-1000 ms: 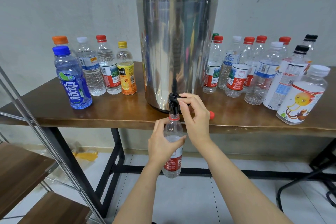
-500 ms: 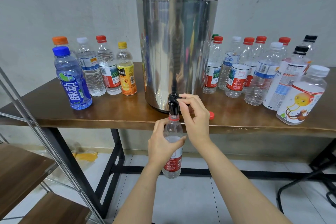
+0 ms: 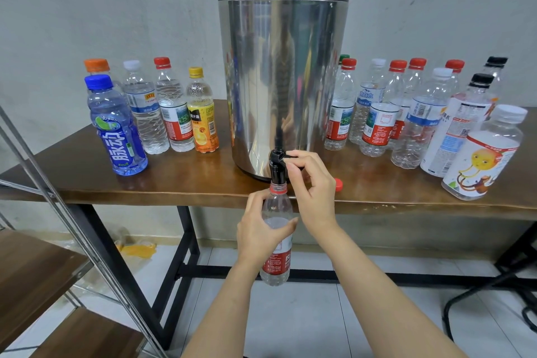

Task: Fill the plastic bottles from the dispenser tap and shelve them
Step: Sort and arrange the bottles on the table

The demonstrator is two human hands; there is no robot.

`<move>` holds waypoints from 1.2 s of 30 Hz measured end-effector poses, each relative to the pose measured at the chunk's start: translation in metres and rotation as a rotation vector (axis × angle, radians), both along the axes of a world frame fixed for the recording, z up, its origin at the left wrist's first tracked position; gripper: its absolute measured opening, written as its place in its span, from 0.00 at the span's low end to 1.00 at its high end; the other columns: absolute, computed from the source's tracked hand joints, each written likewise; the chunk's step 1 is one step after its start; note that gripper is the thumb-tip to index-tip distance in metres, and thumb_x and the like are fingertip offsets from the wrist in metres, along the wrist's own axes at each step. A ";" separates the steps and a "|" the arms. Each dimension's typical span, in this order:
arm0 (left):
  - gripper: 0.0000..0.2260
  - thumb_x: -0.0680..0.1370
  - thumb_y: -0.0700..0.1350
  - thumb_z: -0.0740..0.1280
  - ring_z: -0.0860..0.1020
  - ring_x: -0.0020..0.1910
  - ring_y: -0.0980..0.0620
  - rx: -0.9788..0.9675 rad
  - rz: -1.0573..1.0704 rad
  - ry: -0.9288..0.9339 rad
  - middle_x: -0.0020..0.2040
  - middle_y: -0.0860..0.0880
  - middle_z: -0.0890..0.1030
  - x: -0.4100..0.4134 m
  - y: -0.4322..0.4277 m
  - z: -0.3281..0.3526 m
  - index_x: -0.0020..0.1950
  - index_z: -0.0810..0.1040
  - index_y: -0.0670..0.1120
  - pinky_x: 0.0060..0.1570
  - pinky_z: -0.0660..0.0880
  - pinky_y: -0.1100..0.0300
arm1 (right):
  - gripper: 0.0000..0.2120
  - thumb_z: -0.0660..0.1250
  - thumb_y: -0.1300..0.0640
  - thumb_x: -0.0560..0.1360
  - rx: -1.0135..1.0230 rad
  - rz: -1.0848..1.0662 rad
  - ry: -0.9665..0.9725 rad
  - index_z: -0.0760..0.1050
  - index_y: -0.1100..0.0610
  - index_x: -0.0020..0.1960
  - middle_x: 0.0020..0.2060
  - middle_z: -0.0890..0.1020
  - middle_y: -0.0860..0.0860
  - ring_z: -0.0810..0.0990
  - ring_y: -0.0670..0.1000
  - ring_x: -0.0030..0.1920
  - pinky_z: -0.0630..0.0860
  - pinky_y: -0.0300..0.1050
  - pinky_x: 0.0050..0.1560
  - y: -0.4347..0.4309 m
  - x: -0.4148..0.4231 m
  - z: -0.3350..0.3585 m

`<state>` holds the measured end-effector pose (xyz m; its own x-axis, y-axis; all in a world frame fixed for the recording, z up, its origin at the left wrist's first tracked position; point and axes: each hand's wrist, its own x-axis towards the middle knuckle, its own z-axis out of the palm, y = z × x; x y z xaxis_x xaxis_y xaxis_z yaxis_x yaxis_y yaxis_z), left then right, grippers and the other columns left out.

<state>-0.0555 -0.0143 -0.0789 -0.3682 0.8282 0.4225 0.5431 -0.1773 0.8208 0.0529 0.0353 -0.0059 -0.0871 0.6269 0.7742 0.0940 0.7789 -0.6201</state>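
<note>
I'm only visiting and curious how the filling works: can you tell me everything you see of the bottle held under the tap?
The bottle is small and made of clear plastic, with a red-and-white label, a red neck ring and no cap. It is upright in front of the table edge, its mouth right up at the black tap. The left hand grips its middle. The right hand pinches the tap lever and does not touch the bottle. It seems to hold some water, but the level is unclear.

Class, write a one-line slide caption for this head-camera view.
Left hand holds a bottle under the dispenser tap; right hand pinches its lever.
</note>
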 end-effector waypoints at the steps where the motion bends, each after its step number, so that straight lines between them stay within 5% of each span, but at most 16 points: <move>1: 0.28 0.65 0.57 0.78 0.72 0.59 0.69 -0.001 0.001 -0.001 0.59 0.70 0.73 0.000 0.000 0.000 0.57 0.65 0.72 0.56 0.74 0.61 | 0.11 0.63 0.56 0.79 -0.001 0.000 -0.001 0.81 0.60 0.50 0.53 0.81 0.48 0.78 0.40 0.55 0.71 0.30 0.53 0.000 0.000 0.000; 10: 0.28 0.66 0.56 0.79 0.72 0.58 0.72 0.001 0.001 -0.004 0.58 0.70 0.73 0.001 0.000 0.000 0.56 0.65 0.73 0.50 0.70 0.68 | 0.10 0.63 0.56 0.79 0.005 -0.015 -0.006 0.81 0.60 0.50 0.53 0.81 0.48 0.78 0.40 0.55 0.72 0.31 0.53 0.001 0.000 -0.001; 15: 0.27 0.66 0.57 0.79 0.73 0.58 0.70 -0.007 0.006 -0.019 0.59 0.69 0.73 0.000 0.000 0.000 0.57 0.67 0.70 0.54 0.74 0.62 | 0.11 0.63 0.54 0.79 0.018 -0.022 -0.050 0.81 0.59 0.52 0.54 0.81 0.47 0.78 0.41 0.57 0.73 0.34 0.56 0.003 0.003 -0.001; 20: 0.26 0.66 0.58 0.78 0.72 0.58 0.71 -0.020 0.001 -0.009 0.59 0.69 0.73 0.000 0.001 0.000 0.58 0.68 0.68 0.53 0.74 0.61 | 0.14 0.61 0.51 0.81 0.087 0.017 -0.239 0.80 0.56 0.59 0.59 0.79 0.45 0.77 0.43 0.62 0.74 0.40 0.60 0.009 0.020 0.002; 24: 0.27 0.66 0.58 0.78 0.71 0.58 0.72 -0.015 -0.007 -0.002 0.58 0.70 0.72 -0.001 0.001 -0.001 0.56 0.65 0.73 0.53 0.74 0.63 | 0.16 0.59 0.49 0.82 0.156 -0.025 -0.392 0.79 0.53 0.63 0.62 0.78 0.43 0.75 0.44 0.64 0.69 0.36 0.65 0.014 0.032 0.006; 36: 0.27 0.65 0.60 0.77 0.72 0.57 0.72 -0.025 0.000 -0.011 0.58 0.69 0.72 0.000 -0.001 0.000 0.55 0.64 0.75 0.55 0.77 0.56 | 0.15 0.59 0.52 0.82 0.134 0.002 -0.360 0.78 0.55 0.63 0.63 0.78 0.45 0.75 0.43 0.64 0.71 0.36 0.63 0.009 0.029 0.005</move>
